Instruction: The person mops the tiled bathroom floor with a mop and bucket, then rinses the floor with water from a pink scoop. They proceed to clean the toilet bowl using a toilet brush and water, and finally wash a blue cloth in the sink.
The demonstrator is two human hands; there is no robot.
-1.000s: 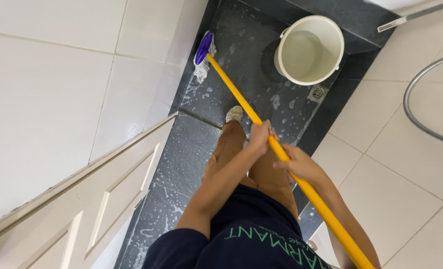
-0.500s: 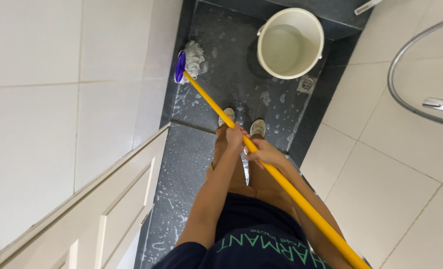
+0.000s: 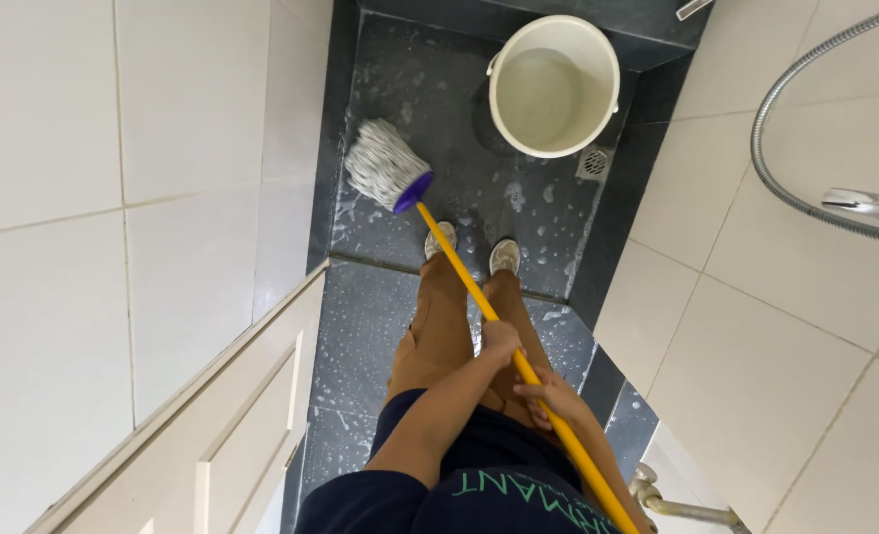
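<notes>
Head view. The person stands on a wet, dark grey tiled floor (image 3: 518, 198) in a narrow shower bay, both feet in pale shoes (image 3: 505, 255) at the step between two floor slabs. The left hand (image 3: 500, 342) is closed fully around the yellow mop handle (image 3: 469, 287), higher up the shaft toward the head; the right hand (image 3: 554, 394) is wrapped around the same handle just behind it, fingers curled over the top. The handle runs from the lower right up to a purple collar and a white string mop head (image 3: 384, 163), which rests on the floor close to the left wall tiles (image 3: 192, 148). A white bucket (image 3: 554, 84) holding cloudy water stands beyond the feet, apart from the mop, with a square floor drain (image 3: 595, 161) just beside it. A metal shower hose (image 3: 805, 129) hangs on the right wall; a white door (image 3: 231, 435) stands at lower left.

Against the frame half a second earlier, the mop head lies flatter, strands fully exposed, and sits nearer the feet; both hands remain clamped on the handle.
</notes>
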